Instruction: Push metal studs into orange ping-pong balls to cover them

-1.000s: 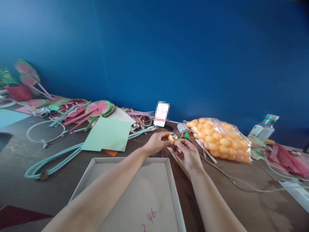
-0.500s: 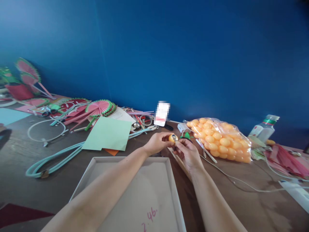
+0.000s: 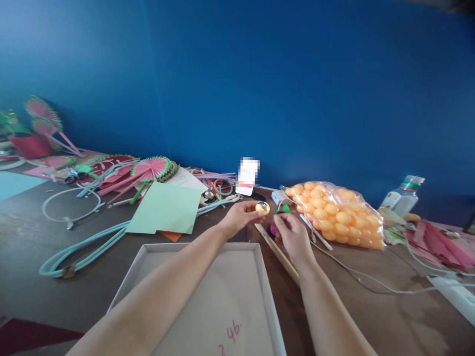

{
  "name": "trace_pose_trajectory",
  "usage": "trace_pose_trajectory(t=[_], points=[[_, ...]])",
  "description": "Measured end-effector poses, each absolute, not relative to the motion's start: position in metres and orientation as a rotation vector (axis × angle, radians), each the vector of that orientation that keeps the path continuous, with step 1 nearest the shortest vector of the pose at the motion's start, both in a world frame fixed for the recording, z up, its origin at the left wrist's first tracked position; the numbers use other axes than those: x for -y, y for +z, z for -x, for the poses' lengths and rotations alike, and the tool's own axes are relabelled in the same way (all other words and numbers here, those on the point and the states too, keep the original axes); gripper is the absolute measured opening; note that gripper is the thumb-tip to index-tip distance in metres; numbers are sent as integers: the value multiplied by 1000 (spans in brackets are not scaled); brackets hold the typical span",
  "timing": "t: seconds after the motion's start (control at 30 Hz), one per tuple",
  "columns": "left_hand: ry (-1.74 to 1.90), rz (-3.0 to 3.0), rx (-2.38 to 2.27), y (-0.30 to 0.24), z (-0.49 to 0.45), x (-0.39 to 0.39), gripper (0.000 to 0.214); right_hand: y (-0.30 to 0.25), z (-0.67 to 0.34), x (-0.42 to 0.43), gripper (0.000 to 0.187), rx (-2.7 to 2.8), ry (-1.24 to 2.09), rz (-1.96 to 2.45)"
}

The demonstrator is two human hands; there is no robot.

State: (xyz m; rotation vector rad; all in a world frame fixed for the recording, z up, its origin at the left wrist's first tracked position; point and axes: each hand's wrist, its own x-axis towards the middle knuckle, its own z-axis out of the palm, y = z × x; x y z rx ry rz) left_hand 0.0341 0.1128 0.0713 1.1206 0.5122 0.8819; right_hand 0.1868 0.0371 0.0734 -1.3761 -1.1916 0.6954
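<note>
My left hand (image 3: 239, 217) pinches a small orange ball (image 3: 262, 208) with a shiny patch on it, held just above the brown table. My right hand (image 3: 291, 232) is a little to the right and lower, fingers curled near a small pink bit (image 3: 273, 229) and a green piece (image 3: 285, 208) on the table. What the right fingers grip, if anything, is hidden. A thin wooden stick (image 3: 278, 253) lies under the right hand. Both forearms reach over a shallow cardboard tray (image 3: 148, 269).
A clear bag of orange balls (image 3: 336, 215) lies right of my hands. Green paper (image 3: 165, 207), pink and green paper fans (image 3: 154, 168), a teal cord (image 3: 74, 247) and a wire hoop (image 3: 70, 203) lie left. A bottle (image 3: 403, 198) and white cables (image 3: 371, 282) are at right.
My right hand has come off the ball and dropped to the table beside it. The left hand still holds the ball, shifted slightly left.
</note>
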Motion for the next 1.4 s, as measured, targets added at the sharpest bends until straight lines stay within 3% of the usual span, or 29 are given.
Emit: trace_pose_trajectory(t=[0.23, 0.63, 0.87, 1.4], points=[[934, -971, -469, 76, -29, -117, 39, 71, -188, -29, 11, 1719, 228, 1897], [967, -1004, -500, 74, -29, -119, 34, 90, -173, -23, 23, 1973, 10, 2281], [980, -1063, -555, 70, -30, -122, 39, 93, -168, -19, 23, 2121, 50, 2424], [1296, -636, -839, 65, -30, -140, 24, 51, -182, 2, 24, 1952, 43, 2174]])
